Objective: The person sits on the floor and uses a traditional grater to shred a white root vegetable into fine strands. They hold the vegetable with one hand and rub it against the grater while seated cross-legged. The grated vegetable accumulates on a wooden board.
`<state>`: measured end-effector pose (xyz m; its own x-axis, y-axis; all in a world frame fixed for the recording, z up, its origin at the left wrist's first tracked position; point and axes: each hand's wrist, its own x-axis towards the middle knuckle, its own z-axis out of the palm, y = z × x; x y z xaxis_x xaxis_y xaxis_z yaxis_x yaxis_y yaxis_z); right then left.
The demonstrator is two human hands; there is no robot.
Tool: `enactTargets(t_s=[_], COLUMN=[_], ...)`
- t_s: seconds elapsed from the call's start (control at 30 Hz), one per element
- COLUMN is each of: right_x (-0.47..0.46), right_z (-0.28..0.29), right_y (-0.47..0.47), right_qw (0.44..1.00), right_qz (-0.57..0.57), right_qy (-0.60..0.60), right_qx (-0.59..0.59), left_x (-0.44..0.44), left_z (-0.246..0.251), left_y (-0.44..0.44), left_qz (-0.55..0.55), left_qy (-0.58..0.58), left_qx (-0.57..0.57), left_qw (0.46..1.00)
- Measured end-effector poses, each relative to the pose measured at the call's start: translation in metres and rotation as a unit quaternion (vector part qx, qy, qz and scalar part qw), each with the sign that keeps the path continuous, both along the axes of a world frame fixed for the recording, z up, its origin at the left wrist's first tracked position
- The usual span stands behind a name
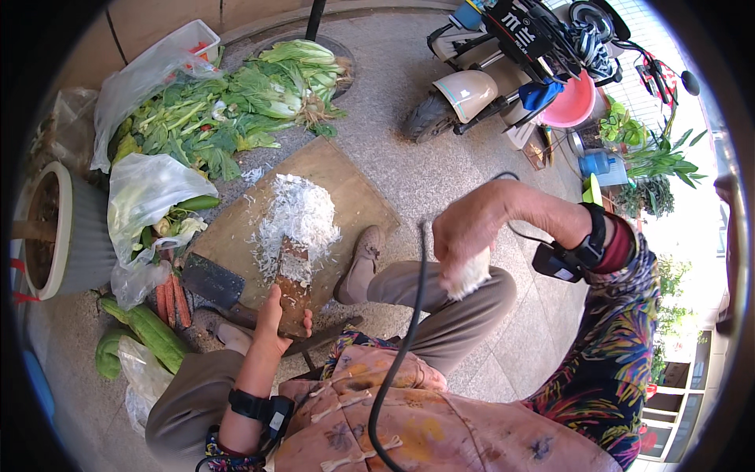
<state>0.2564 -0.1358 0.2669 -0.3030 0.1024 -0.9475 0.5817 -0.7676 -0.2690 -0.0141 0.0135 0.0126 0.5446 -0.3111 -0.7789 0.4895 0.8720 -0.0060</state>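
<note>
My left hand [276,321] grips the lower end of a narrow wooden grater board [293,298], which slants up into a heap of white vegetable shreds [304,209]. Shreds cling to the grater's upper part. The heap lies on a large wooden board [354,183] on the ground. My right hand [472,218] is raised off to the right, above my knee and apart from the grater. Its fingers are closed around a chunk of white vegetable [472,276] with a rough, shredded face. A dark-bladed cleaver [213,279] rests at the board's left corner, near my left hand.
Leafy greens [236,109] are piled beyond the board. To the left are a plastic bag of vegetables [156,197], several reddish cobs [173,300], green gourds [147,330] and a planter [82,236]. An electric scooter [472,94] stands ahead right. A black cable [410,330] hangs before me.
</note>
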Motion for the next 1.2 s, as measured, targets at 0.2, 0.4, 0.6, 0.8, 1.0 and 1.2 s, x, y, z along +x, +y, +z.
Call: enactTargets(t_s=[0.2,0.4,0.6,0.8,1.0,1.2], right_x=[0.001,0.048,0.023,-0.043,-0.118,-0.123], right_z=[0.055,0.006,-0.138,-0.263,-0.269,-0.275], right_y=[0.024,0.047,0.081,0.086,0.050,0.052], right_qw=[0.979,0.827,0.859,0.847,0.776,0.770], right_qz=[-0.112,-0.395,-0.317,-0.345,-0.283,-0.191], right_qy=[0.114,-0.232,-0.278,-0.278,-0.386,-0.430], right_qx=[0.129,0.326,0.291,0.294,0.411,0.430], left_x=[-0.001,0.001,-0.002,-0.001,-0.001,-0.002], left_z=[0.002,0.000,-0.006,0.001,0.005,0.008], left_y=[-0.001,-0.001,-0.003,-0.003,-0.001,-0.005], left_qz=[-0.017,-0.018,-0.017,-0.017,-0.018,-0.004], left_qy=[0.010,0.026,0.015,0.022,0.024,0.041], left_qx=[0.037,0.041,0.035,0.047,0.047,0.016], left_qw=[0.999,0.999,0.999,0.998,0.998,0.999])
